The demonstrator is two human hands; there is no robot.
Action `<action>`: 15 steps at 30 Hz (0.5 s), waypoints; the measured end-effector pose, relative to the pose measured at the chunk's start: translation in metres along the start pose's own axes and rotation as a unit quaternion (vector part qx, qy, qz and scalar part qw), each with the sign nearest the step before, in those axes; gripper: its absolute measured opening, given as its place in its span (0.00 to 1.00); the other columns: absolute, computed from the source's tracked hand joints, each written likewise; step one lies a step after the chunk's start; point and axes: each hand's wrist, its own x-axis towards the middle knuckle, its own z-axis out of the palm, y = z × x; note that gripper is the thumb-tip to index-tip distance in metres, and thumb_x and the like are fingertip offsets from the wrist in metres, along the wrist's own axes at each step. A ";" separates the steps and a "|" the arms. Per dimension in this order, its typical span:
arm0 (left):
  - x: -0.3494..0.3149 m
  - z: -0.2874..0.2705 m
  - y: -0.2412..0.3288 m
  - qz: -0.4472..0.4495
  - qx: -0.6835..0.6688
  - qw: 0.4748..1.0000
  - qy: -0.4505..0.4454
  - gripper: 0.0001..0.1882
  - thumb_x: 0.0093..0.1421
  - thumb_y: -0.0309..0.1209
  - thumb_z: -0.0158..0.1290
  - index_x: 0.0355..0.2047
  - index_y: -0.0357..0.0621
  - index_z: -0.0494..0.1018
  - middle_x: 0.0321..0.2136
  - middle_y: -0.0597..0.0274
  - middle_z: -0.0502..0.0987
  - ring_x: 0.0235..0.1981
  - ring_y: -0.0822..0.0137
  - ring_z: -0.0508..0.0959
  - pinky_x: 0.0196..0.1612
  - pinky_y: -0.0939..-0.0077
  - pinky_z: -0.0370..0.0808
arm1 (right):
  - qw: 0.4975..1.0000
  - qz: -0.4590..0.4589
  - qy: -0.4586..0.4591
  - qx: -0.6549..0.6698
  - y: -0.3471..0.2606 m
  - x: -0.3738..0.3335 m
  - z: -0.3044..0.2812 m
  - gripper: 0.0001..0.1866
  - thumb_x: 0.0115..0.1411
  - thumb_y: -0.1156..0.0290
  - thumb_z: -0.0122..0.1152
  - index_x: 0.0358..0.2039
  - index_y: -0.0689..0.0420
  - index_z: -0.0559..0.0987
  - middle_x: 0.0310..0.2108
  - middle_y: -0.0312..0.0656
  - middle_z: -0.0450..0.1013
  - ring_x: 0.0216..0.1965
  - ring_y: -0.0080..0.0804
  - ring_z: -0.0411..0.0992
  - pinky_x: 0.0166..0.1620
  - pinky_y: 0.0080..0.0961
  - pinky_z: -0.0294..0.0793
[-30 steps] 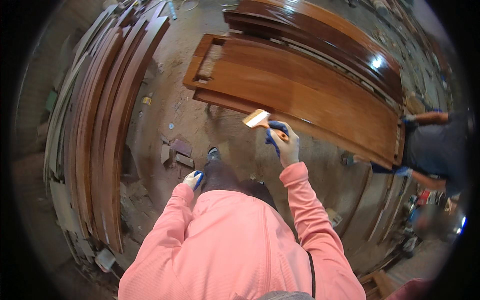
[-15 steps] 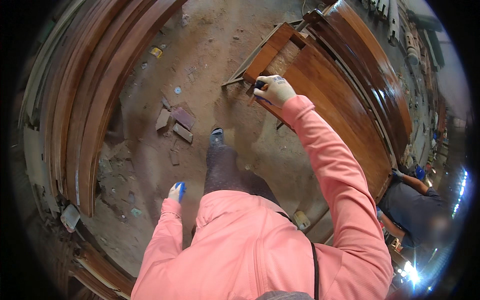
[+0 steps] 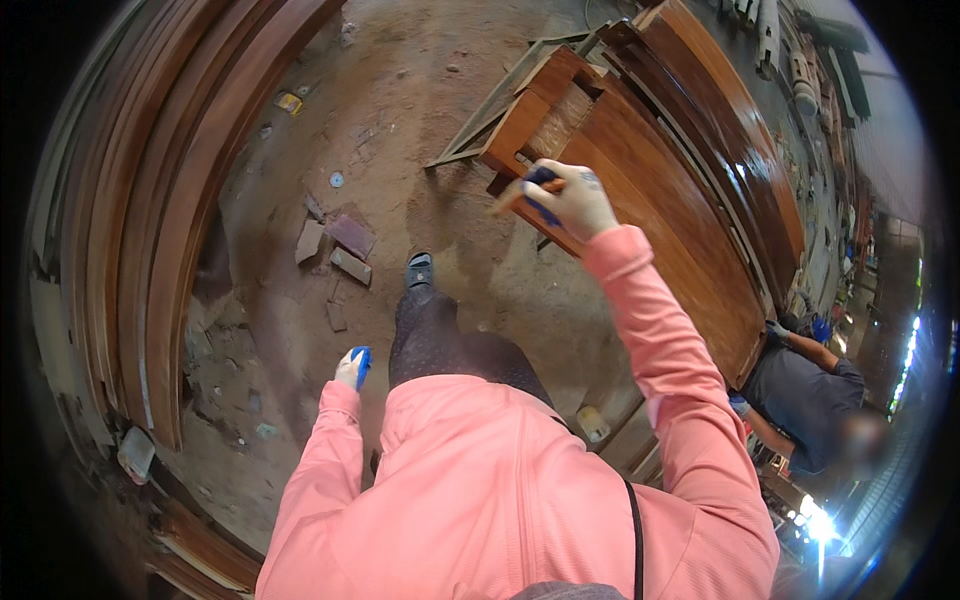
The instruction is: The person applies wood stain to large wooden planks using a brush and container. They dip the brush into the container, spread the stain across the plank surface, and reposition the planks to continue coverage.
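My right hand (image 3: 578, 203), in a white glove with blue on the palm side, is closed around a small brush (image 3: 514, 196) with a tan end. It hovers over the near left corner of a reddish-brown wooden door panel (image 3: 655, 205), which has a rectangular opening (image 3: 563, 118) at its left end. The brush end points left, past the panel's edge. My left hand (image 3: 351, 368), gloved alike, hangs low beside my leg; its fingers are too small and partly hidden to read. A co-worker's gloved hands (image 3: 776, 330) are at the panel's right end.
Dark glossy wooden panels (image 3: 715, 130) stand beyond the door panel. A wooden stand (image 3: 470, 145) supports its left end. Long brown boards (image 3: 190, 190) line the left. Broken tile pieces (image 3: 350, 236) litter the dirt floor. A co-worker in dark clothing (image 3: 805, 400) leans in at right.
My right hand has lifted off the panel's edge and moved slightly right, the brush now turned out to the left. The whole view has shifted a little left. My left hand still hangs low.
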 end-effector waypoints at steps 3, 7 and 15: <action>0.004 -0.003 0.015 -0.016 0.013 1.000 0.002 0.20 0.63 0.45 0.50 0.46 0.44 0.76 0.34 0.61 0.80 0.31 0.68 0.77 0.35 0.74 0.73 | 0.990 -0.142 -0.016 0.023 -0.007 0.006 0.008 0.13 0.54 0.59 0.63 0.34 0.54 0.80 0.29 0.45 0.79 0.36 0.43 0.78 0.40 0.35 0.75; 0.020 -0.017 0.013 0.057 -0.032 0.998 -0.014 0.21 0.63 0.49 0.50 0.49 0.49 0.73 0.36 0.62 0.79 0.30 0.69 0.76 0.32 0.73 0.72 | 0.990 -0.012 0.001 -0.137 -0.002 -0.001 0.005 0.12 0.54 0.61 0.62 0.33 0.56 0.79 0.29 0.48 0.78 0.31 0.45 0.77 0.37 0.34 0.75; 0.064 -0.055 0.005 -0.041 0.105 0.992 -0.061 0.16 0.62 0.48 0.49 0.42 0.53 0.74 0.28 0.66 0.78 0.21 0.70 0.73 0.22 0.74 0.67 | 0.981 -0.084 0.103 0.138 0.050 -0.076 0.018 0.11 0.54 0.63 0.61 0.35 0.55 0.78 0.33 0.49 0.77 0.36 0.47 0.76 0.39 0.36 0.75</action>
